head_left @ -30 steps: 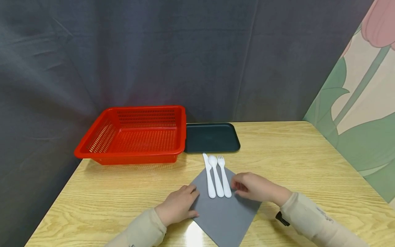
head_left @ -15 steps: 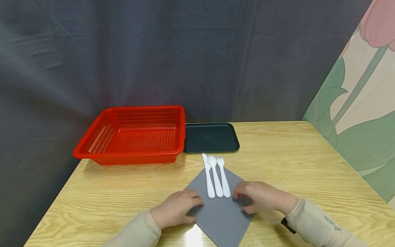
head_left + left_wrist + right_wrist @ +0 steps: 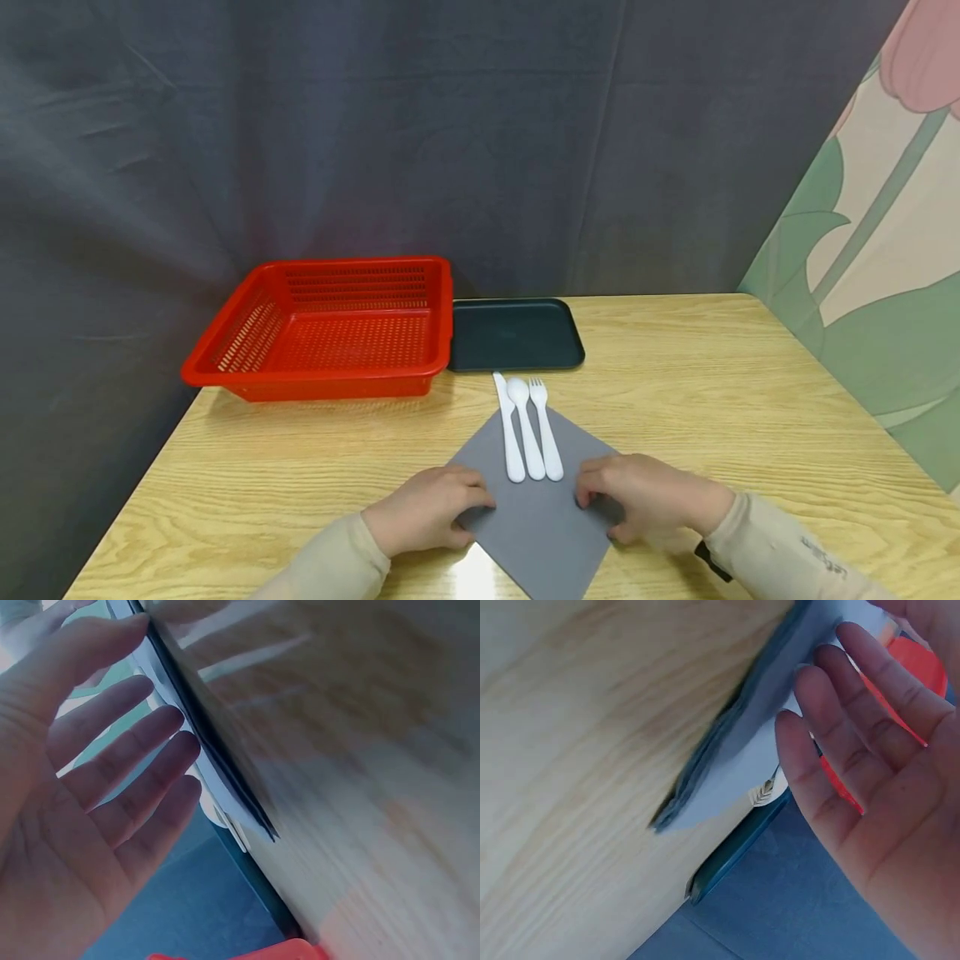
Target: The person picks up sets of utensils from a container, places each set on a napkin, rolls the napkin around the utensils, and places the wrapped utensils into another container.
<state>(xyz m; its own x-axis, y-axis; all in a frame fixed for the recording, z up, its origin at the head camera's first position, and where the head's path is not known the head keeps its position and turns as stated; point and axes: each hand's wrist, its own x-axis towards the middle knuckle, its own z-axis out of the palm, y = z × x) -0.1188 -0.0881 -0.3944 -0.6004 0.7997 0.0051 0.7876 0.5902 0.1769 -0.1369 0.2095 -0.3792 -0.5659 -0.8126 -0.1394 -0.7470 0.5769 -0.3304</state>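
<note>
A grey folded napkin (image 3: 536, 533) lies on the table like a diamond, one corner toward me. White cutlery rests side by side on its far half: a knife (image 3: 512, 433), a spoon (image 3: 529, 437) and a fork (image 3: 550, 433), their heads reaching past the far corner. My left hand (image 3: 431, 510) is at the napkin's left corner, fingers over the cloth and thumb near the edge. At the right corner my right hand (image 3: 648, 497) has its fingertips over the cloth, thumb by the near-right edge. Both wrist views show loosely bent fingers, with thumb and fingers apart.
A red plastic basket (image 3: 330, 388) stands at the back left. Beside it, partly behind its rim, lies a dark rectangular tray (image 3: 517, 333). A dark curtain (image 3: 480, 142) hangs behind the wooden table (image 3: 697, 375).
My right hand has moved away from the fork, toward me and to the right, along the napkin. The left hand has shifted slightly toward me. The cutlery stays in place.
</note>
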